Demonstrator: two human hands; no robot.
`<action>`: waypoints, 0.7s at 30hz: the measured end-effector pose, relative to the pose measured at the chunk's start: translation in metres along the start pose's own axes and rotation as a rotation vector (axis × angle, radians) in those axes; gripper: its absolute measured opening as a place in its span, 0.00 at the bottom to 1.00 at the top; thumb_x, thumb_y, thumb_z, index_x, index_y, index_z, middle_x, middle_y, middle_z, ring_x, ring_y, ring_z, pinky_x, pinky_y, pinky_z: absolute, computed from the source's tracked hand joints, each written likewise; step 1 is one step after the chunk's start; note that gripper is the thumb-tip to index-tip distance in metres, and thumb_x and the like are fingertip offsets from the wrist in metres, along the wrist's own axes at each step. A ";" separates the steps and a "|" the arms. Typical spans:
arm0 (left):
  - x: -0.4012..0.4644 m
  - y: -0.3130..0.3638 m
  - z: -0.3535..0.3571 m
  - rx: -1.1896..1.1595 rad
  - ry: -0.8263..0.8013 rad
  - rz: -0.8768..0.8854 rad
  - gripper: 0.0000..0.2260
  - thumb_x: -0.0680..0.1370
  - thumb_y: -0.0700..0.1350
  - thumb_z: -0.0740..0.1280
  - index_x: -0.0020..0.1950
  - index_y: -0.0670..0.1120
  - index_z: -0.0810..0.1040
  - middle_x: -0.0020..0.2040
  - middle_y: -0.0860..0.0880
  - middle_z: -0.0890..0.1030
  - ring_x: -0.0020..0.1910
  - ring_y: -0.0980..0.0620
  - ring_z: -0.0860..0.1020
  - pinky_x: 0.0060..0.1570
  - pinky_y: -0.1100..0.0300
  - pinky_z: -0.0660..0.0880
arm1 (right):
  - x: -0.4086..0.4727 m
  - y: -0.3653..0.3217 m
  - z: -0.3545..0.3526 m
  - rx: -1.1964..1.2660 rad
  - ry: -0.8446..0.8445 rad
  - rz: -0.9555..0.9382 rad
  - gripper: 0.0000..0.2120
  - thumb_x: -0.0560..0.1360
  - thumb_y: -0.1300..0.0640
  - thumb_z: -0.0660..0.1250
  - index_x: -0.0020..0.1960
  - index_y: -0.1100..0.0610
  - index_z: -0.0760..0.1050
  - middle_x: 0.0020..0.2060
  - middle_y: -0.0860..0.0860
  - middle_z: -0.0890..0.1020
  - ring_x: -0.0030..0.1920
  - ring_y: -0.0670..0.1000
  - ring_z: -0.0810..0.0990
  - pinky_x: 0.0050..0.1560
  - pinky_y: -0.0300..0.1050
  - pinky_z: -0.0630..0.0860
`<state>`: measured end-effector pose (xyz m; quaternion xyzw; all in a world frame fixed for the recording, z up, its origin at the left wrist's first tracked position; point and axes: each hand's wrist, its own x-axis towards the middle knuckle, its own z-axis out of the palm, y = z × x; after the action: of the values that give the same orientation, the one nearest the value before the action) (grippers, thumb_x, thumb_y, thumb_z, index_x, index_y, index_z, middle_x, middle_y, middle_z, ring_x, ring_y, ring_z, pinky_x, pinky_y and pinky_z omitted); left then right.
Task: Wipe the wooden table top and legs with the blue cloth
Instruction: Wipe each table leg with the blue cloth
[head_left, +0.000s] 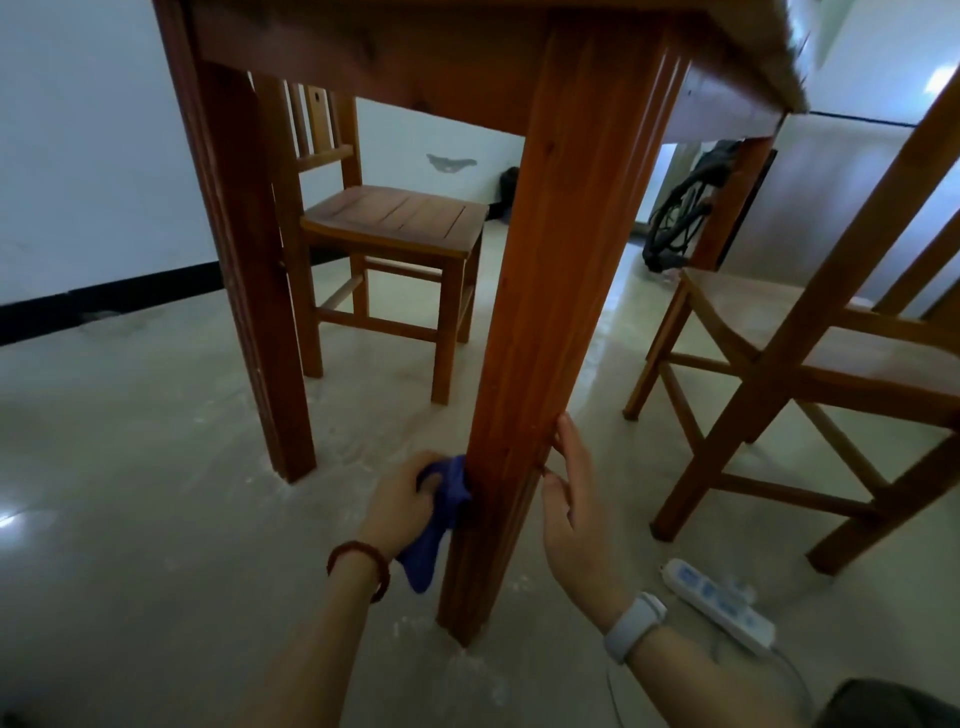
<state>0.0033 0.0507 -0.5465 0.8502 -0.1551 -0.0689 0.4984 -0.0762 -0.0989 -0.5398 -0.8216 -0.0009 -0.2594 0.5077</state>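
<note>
Gripping the bunched blue cloth (441, 514), the left hand (402, 501) presses it against the left face of the upright wooden table leg (540, 332) at lower centre frame. The right hand (571, 512), fingers straight, touches the leg's grooved right edge. A white power strip (719, 605) lies on the floor at lower right.
</note>
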 end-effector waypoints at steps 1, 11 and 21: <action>0.000 0.009 -0.002 -0.062 0.085 0.035 0.09 0.80 0.41 0.56 0.53 0.54 0.70 0.43 0.60 0.73 0.44 0.63 0.73 0.52 0.60 0.72 | 0.001 0.002 0.001 0.007 0.004 0.004 0.23 0.75 0.54 0.51 0.69 0.42 0.51 0.71 0.48 0.62 0.64 0.30 0.63 0.60 0.23 0.63; 0.002 0.045 0.017 -0.134 0.629 0.558 0.13 0.73 0.46 0.62 0.56 0.46 0.74 0.55 0.49 0.75 0.56 0.55 0.73 0.58 0.62 0.70 | -0.002 0.008 0.000 0.031 0.023 -0.013 0.24 0.76 0.57 0.51 0.72 0.50 0.52 0.69 0.44 0.62 0.64 0.29 0.62 0.58 0.23 0.64; 0.010 0.052 0.001 0.073 0.707 0.599 0.14 0.73 0.45 0.63 0.54 0.39 0.77 0.51 0.41 0.79 0.51 0.50 0.75 0.52 0.66 0.68 | 0.003 0.002 0.002 0.063 0.036 -0.038 0.23 0.75 0.57 0.53 0.68 0.45 0.54 0.64 0.35 0.62 0.63 0.31 0.65 0.56 0.24 0.67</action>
<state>0.0021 0.0225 -0.5013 0.7562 -0.2167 0.3777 0.4885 -0.0723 -0.0987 -0.5411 -0.8002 -0.0157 -0.2837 0.5281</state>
